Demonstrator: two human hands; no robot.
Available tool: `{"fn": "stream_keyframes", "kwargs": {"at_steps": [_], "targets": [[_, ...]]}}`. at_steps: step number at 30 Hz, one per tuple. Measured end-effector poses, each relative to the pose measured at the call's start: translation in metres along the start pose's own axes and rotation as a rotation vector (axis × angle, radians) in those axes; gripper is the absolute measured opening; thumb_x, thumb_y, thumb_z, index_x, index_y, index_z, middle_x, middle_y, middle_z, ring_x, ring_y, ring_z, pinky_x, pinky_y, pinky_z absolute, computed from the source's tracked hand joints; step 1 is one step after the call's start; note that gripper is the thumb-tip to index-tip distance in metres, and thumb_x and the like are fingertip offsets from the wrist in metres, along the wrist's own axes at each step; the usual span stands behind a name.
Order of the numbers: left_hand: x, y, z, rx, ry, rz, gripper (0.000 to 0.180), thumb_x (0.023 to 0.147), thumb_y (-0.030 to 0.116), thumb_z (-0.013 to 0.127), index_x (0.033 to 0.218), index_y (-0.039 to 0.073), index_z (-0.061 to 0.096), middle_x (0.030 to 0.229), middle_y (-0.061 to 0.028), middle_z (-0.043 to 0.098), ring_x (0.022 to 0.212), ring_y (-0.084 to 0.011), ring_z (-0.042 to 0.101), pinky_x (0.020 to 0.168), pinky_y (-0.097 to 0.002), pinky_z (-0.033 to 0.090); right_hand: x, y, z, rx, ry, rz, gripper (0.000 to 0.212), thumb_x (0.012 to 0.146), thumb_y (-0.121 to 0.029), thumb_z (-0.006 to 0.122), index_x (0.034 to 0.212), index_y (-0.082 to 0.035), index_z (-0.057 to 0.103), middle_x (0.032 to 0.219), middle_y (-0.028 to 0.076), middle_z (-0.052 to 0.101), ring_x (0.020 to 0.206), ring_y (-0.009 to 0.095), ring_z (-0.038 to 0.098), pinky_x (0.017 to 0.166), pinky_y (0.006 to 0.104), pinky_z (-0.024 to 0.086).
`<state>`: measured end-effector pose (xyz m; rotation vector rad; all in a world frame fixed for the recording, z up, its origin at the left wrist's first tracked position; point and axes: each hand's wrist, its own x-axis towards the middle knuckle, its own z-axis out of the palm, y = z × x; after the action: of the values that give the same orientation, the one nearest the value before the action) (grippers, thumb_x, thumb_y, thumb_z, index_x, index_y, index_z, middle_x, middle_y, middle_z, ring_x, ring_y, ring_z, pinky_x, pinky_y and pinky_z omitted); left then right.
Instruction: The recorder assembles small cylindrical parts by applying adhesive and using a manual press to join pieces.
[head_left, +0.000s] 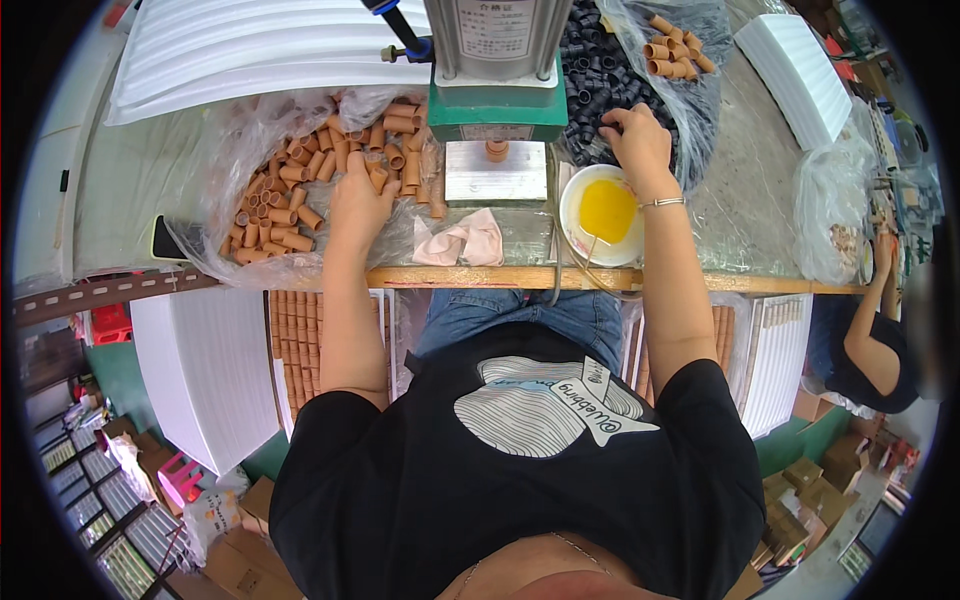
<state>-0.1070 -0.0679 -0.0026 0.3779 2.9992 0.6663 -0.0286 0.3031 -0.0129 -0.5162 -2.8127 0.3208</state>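
My left hand [358,205] reaches into a heap of short orange-brown tubes [272,205] lying on clear plastic. Its fingers close around one brown tube [378,179]. On the other side, my right hand [641,148] is over a pile of small black plastic fittings [592,95], fingertips pinched together; whatever is between them is hidden. Between the hands stands a bench press with a green head [497,118] and a metal block [480,178] under it. One brown tube piece [496,150] sits upright below the press head. Beside my right wrist is a white bowl of yellow liquid [607,210].
A crumpled pink cloth [460,240] lies before the press. More brown tubes [678,52] rest on plastic at the back right. White ribbed trays [270,50] stand at the back left. A phone [168,240] is near the left edge. Another person's arm [872,300] shows at far right.
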Motion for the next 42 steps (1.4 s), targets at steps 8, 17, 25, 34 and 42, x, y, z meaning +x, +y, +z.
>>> {"fn": "stream_keyframes", "kwargs": {"at_steps": [8, 17, 25, 34, 42], "targets": [[-0.032, -0.002, -0.012, -0.609, 0.029, 0.079, 0.042, 0.073, -0.003, 0.075, 0.102, 0.003, 0.046, 0.095, -0.0114, 0.066, 0.093, -0.0213, 0.066, 0.079, -0.0322, 0.052, -0.033, -0.001, -0.022, 0.258, 0.082, 0.036, 0.01, 0.08, -0.019, 0.073, 0.085, -0.011, 0.072, 0.084, 0.008, 0.062, 0.07, 0.025, 0.063, 0.062, 0.0363, 0.049], [-0.054, 0.062, 0.011, -1.284, -0.275, 0.24, 0.041, 0.075, -0.012, 0.072, 0.101, 0.006, 0.047, 0.1, -0.0086, 0.064, 0.098, -0.0164, 0.063, 0.084, -0.0279, 0.051, -0.098, -0.006, -0.037, 0.283, 0.283, -0.273, 0.008, 0.076, -0.01, 0.074, 0.083, -0.008, 0.07, 0.083, 0.004, 0.058, 0.071, 0.022, 0.056, 0.065, 0.0356, 0.045], [-0.063, 0.115, 0.03, -0.998, -0.287, 0.329, 0.041, 0.074, -0.003, 0.078, 0.101, 0.007, 0.048, 0.1, -0.0064, 0.067, 0.095, -0.014, 0.063, 0.082, -0.0276, 0.05, -0.105, -0.022, -0.045, 0.182, 0.222, -0.308, 0.009, 0.075, -0.012, 0.074, 0.082, -0.01, 0.069, 0.094, 0.002, 0.059, 0.087, 0.023, 0.055, 0.074, 0.0366, 0.04], [-0.057, 0.128, 0.028, -0.882, -0.197, 0.385, 0.042, 0.074, 0.001, 0.08, 0.101, 0.007, 0.048, 0.094, -0.0061, 0.069, 0.087, -0.0137, 0.065, 0.077, -0.0279, 0.052, -0.094, -0.059, -0.066, 0.612, 0.13, -0.384, 0.009, 0.078, -0.014, 0.073, 0.084, -0.011, 0.067, 0.095, 0.003, 0.058, 0.092, 0.023, 0.055, 0.079, 0.0363, 0.037], [-0.057, 0.123, 0.04, -1.074, -0.189, 0.327, 0.039, 0.078, -0.004, 0.074, 0.103, 0.006, 0.047, 0.101, -0.0079, 0.066, 0.093, -0.0155, 0.063, 0.08, -0.0271, 0.051, -0.062, -0.051, -0.068, 0.726, 0.071, -0.495, 0.01, 0.077, -0.014, 0.074, 0.087, -0.012, 0.07, 0.09, 0.002, 0.061, 0.086, 0.023, 0.058, 0.076, 0.0352, 0.041]]}}
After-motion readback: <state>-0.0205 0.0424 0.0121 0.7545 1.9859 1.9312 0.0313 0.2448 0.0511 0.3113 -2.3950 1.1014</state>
